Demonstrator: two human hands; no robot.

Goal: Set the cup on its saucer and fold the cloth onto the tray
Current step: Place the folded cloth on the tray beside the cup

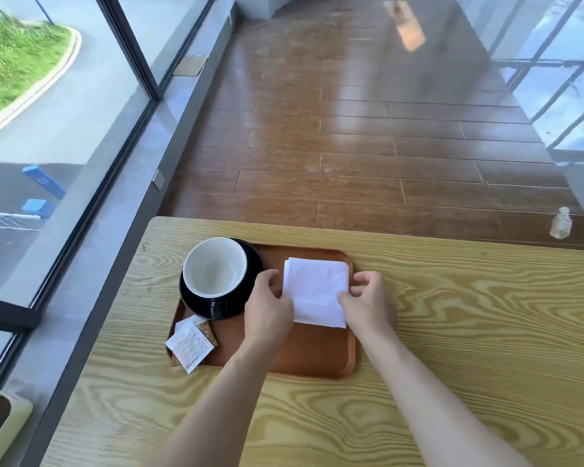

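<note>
Pale wood-grain table [452, 332] beside floor-length windows [64, 129], plank floor [351, 146] beyond, brown tray [317, 358] bearing white cup [214, 267] on black saucer [223, 308], folded white cloth [314, 291] apparently pinched at both side edges, left hand [267, 308], right hand [368, 305], fingers curled.

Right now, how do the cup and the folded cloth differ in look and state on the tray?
The cup is round, white inside with a dark outside, and stands upright and empty on the black saucer; the cloth is flat, square, all white and lies straight on the tray. No hand touches the cup, while the left hand and right hand each pinch a side edge of the cloth. Both sit on the same tray.
</note>
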